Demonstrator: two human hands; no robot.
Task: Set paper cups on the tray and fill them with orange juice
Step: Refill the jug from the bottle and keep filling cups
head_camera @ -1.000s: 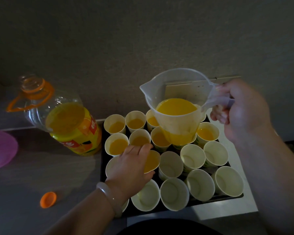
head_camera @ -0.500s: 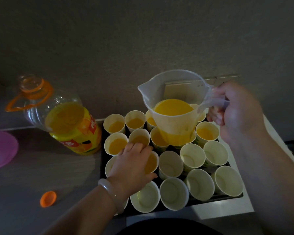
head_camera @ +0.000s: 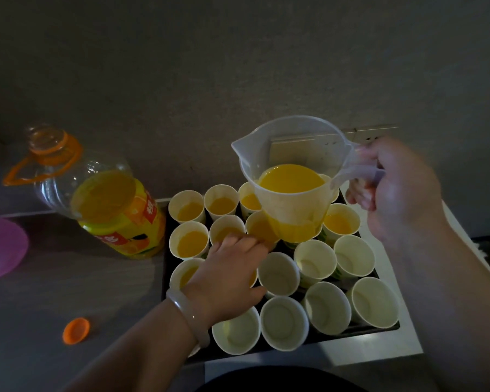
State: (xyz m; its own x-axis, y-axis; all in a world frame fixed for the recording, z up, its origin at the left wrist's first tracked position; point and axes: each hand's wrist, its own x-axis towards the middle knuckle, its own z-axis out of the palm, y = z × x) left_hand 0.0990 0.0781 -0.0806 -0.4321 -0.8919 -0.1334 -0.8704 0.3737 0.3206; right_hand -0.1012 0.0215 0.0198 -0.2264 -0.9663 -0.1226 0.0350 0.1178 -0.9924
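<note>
The right hand (head_camera: 399, 190) has its grip clenched around the handle of a clear jug (head_camera: 290, 176), held upright at centre right of the frame above the far rows of paper cups (head_camera: 279, 274); orange juice (head_camera: 292, 178) fills its lower part. The left hand (head_camera: 227, 278), wearing a pale bangle (head_camera: 188, 318), lies flat with fingers spread over cups at the tray's left middle, grasping nothing that can be seen. The dark tray (head_camera: 164, 281) sits on the worktop (head_camera: 68, 292), far cups filled, near cups empty. At upper left stands an open juice bottle (head_camera: 108, 205); its orange cap (head_camera: 76, 330) lies at lower left.
</note>
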